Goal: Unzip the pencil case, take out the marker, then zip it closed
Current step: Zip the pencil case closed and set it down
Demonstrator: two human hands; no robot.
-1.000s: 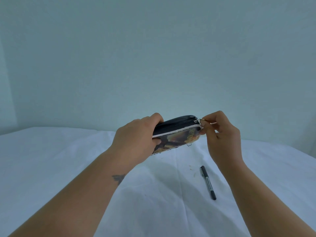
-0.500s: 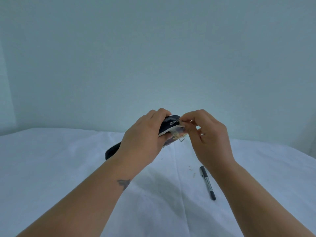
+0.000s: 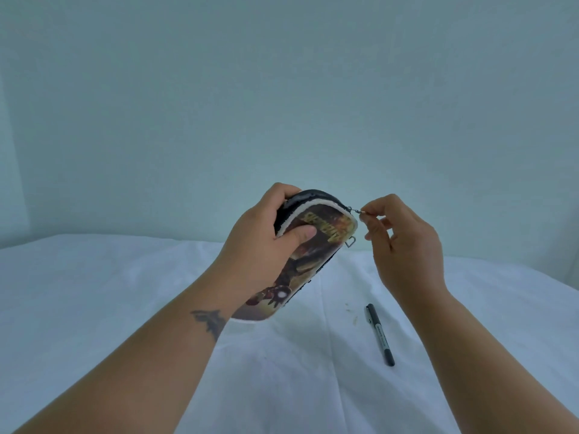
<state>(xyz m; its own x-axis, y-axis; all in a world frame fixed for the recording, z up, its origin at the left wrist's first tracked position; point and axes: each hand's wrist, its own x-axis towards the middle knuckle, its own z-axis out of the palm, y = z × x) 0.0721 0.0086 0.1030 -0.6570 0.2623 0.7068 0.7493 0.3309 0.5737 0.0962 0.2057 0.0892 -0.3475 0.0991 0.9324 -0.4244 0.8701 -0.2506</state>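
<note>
Now I see a clear change from half a second ago: the pencil case (image 3: pixel 308 245) is turned, so its printed face looks toward me and its far end points up, while before the hands hid most of it. The zipper pull (image 3: pixel 355 210) is at the upper corner of the case, on the side toward the right hand (image 3: pixel 404 245). That hand pinches the pull between thumb and index finger, and the other fingers are loosely curled below. The left hand (image 3: pixel 260 245) is wrapped around the upper part of the case, with the thumb pressed flat on the printed face and the fingers closed over the dark back.

The marker (image 3: pixel 380 334) lies on the white cloth (image 3: pixel 125 308), below the case and to its right, apart from both hands. So I judge that the marker is already out, and the closing step is in hand. The zipper line along the top edge of the case looks shut up to the pull, but I cannot tell if the last part around the corner is closed. One second ago the pull was also at a corner, so the slider seems to be travelling around the case.
</note>
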